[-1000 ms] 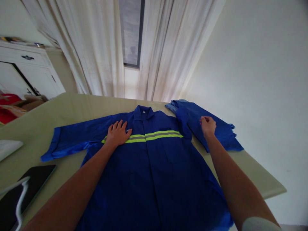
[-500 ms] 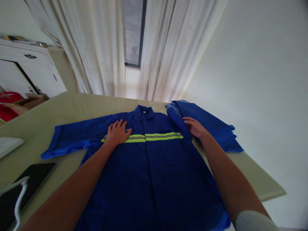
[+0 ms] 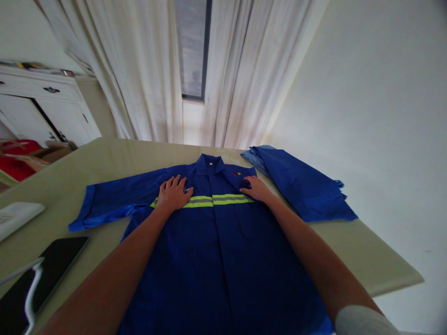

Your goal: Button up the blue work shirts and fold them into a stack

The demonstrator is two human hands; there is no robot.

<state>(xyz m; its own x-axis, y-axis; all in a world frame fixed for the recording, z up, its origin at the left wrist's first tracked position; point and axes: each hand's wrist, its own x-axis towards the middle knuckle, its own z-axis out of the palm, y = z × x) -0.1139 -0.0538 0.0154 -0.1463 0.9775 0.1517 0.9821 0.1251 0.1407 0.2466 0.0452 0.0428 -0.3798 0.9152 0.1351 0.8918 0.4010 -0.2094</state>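
A blue work jacket point(image 3: 195, 251) with a collar and a yellow-green and grey reflective stripe lies front up on the table. My left hand point(image 3: 173, 193) rests flat on its left chest with the fingers spread, over the stripe's upper edge. On the other side of the chest, my right hand point(image 3: 257, 190) touches the cloth just above the stripe, thumb and forefinger apart. Small red and yellow marks show beside its fingertips. The left sleeve stretches out sideways; the right sleeve no longer shows beyond the shoulder, and its exact lie is unclear.
Folded blue garments point(image 3: 303, 186) lie right of the jacket, near the wall. On the left are a dark tablet-like device point(image 3: 59, 260), a white cable point(image 3: 31, 298) and a white object point(image 3: 19, 216). Curtains and a white cabinet point(image 3: 66, 100) stand behind the pale table point(image 3: 115, 153).
My right hand has moved left from the jacket's right shoulder onto the chest, and the bunched sleeve at that side has gone from view. My left hand stays on the jacket.
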